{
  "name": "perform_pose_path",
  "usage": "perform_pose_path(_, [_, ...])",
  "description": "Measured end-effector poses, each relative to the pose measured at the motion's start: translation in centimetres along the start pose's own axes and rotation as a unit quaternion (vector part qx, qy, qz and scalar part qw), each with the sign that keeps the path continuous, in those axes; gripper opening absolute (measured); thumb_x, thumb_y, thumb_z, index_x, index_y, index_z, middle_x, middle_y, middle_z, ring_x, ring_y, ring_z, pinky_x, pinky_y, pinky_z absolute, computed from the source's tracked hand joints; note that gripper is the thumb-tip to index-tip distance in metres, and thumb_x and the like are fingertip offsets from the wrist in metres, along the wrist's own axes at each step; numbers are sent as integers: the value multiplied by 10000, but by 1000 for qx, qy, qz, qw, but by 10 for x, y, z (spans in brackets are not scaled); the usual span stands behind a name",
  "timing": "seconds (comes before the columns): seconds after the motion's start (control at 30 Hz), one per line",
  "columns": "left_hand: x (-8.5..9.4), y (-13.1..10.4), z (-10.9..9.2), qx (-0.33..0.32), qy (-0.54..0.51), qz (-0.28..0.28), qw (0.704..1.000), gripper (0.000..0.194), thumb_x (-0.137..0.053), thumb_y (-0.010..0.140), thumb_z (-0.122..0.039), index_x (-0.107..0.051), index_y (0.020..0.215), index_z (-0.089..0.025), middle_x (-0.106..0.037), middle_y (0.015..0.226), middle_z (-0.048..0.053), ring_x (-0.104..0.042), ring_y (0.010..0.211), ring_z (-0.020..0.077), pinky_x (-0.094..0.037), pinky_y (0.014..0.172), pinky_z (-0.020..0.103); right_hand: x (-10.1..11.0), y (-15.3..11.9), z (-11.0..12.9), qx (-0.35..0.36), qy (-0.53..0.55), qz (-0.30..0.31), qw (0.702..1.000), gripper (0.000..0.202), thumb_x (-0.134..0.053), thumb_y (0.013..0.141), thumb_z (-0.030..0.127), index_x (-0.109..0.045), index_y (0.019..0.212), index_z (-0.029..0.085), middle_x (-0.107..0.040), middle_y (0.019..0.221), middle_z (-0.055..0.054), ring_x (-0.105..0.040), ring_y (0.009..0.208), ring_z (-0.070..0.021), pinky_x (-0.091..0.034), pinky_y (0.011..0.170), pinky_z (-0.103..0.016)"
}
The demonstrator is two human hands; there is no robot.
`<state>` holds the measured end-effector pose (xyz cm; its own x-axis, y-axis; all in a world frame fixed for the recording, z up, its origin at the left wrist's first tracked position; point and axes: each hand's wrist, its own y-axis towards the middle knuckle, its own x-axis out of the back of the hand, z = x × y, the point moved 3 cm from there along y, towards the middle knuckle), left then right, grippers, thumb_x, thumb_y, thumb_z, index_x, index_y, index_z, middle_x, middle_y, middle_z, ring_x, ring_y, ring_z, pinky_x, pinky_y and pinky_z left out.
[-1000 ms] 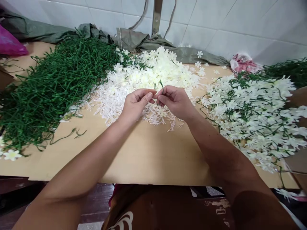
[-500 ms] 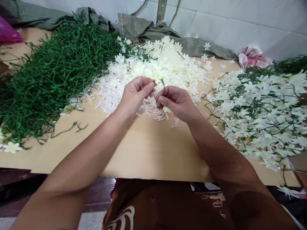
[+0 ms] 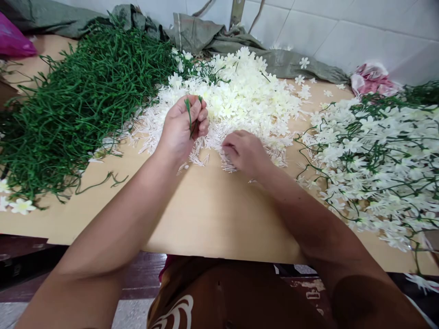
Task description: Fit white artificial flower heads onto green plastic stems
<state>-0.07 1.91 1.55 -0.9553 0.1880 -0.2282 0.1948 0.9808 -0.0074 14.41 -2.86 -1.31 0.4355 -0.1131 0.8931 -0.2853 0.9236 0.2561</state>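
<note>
My left hand (image 3: 181, 125) is closed, with green plastic flower stems (image 3: 188, 114) between thumb and fingers; their tips stick up above the thumb. It is held in front of the pile of loose white artificial flower heads (image 3: 240, 87). My right hand (image 3: 247, 153) is lower, at the near edge of that pile, among thin white flower tubes (image 3: 219, 130). Its fingers are curled down and closed, their tips turned away from view, so anything in them is hidden.
A large heap of green stems (image 3: 92, 87) lies on the left. White flowers on stems (image 3: 380, 160) are piled at right. Two loose stems and a few flower heads (image 3: 22, 206) lie at left. Grey-green cloth (image 3: 288, 66) runs along the tiled wall; the cardboard surface (image 3: 212, 214) ends before my lap.
My hands have separated. The left has moved up and left with the green stems; the right has turned down to the edge of the white pile. The view has shifted slightly.
</note>
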Motion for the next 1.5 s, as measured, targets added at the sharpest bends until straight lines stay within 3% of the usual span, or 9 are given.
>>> perform_pose_path(0.17, [-7, -2, 8, 9, 36, 57, 998, 80, -541, 837, -243, -530, 786, -182, -303, 512, -77, -261, 399, 32, -229, 417, 184, 30, -9, -30, -60, 135, -99, 984, 85, -523, 826, 168, -600, 790, 170, -646, 690, -1, -525, 582, -99, -414, 604, -260])
perform_pose_path(0.3, [-20, -9, 15, 13, 110, 117, 987, 131, -628, 738, -160, -584, 861, -168, -278, 474, -98, -239, 409, 37, -208, 424, 198, 32, -9, -33, -63, 242, -83, 965, 74, -524, 818, 174, -586, 779, 167, -647, 688, 3, -542, 585, -92, -423, 577, -246])
perform_pose_path(0.43, [-28, -12, 22, 28, 170, 114, 978, 116, -621, 741, -171, -611, 855, -153, -252, 447, -109, -224, 407, 41, -207, 435, 206, 29, -6, -26, -44, 273, -56, 959, 66, -534, 798, 162, -582, 753, 167, -627, 677, 12, -534, 600, -85, -423, 580, -239])
perform_pose_path(0.7, [-25, -4, 36, 11, 198, 112, 974, 88, -642, 721, -209, -599, 743, -135, -520, 591, -35, -411, 520, 56, -320, 508, 198, 23, -5, -22, -36, 338, -78, 937, 53, -549, 798, 168, -543, 746, 178, -573, 663, 24, -511, 606, -80, -417, 574, -234])
perform_pose_path(0.9, [-28, -8, 32, 31, 140, 120, 982, 130, -627, 729, -242, -536, 688, -159, -445, 540, -57, -376, 486, 55, -317, 481, 192, 16, -3, -20, -39, 420, -77, 904, 113, -633, 760, 235, -554, 819, 180, -538, 675, 42, -468, 586, -63, -409, 550, -219])
perform_pose_path(1.07, [-30, -11, 34, 29, 174, 138, 975, 170, -571, 783, -310, -553, 708, -158, -514, 568, -32, -443, 501, 71, -380, 521, 210, 22, -2, -24, -65, 389, -81, 915, 92, -631, 761, 232, -557, 747, 179, -545, 668, 38, -481, 612, -70, -419, 569, -230])
perform_pose_path(1.17, [-31, -12, 40, -37, 331, 136, 933, 225, -532, 813, -346, -647, 859, -158, -623, 668, 5, -541, 600, 111, -425, 598, 242, 30, -2, -31, -88, 338, -86, 933, 85, -617, 771, 213, -558, 720, 181, -544, 653, 34, -481, 609, -76, -412, 568, -241])
perform_pose_path(1.37, [-47, -19, 48, -118, 646, 163, 736, 359, -434, 864, -324, -670, 1122, -243, -737, 872, 72, -660, 802, 228, -431, 685, 325, 38, -1, -44, -93, 311, -97, 941, 134, -651, 760, 263, -573, 704, 169, -546, 653, 21, -460, 594, -76, -376, 538, -242])
perform_pose_path(1.5, [-51, -18, 47, -125, 673, 155, 712, 344, -412, 864, -333, -702, 1023, -239, -737, 830, 67, -665, 770, 240, -406, 644, 320, 36, -1, -41, -86, 309, -83, 944, 139, -652, 754, 257, -560, 695, 170, -530, 631, 31, -449, 571, -70, -371, 527, -235])
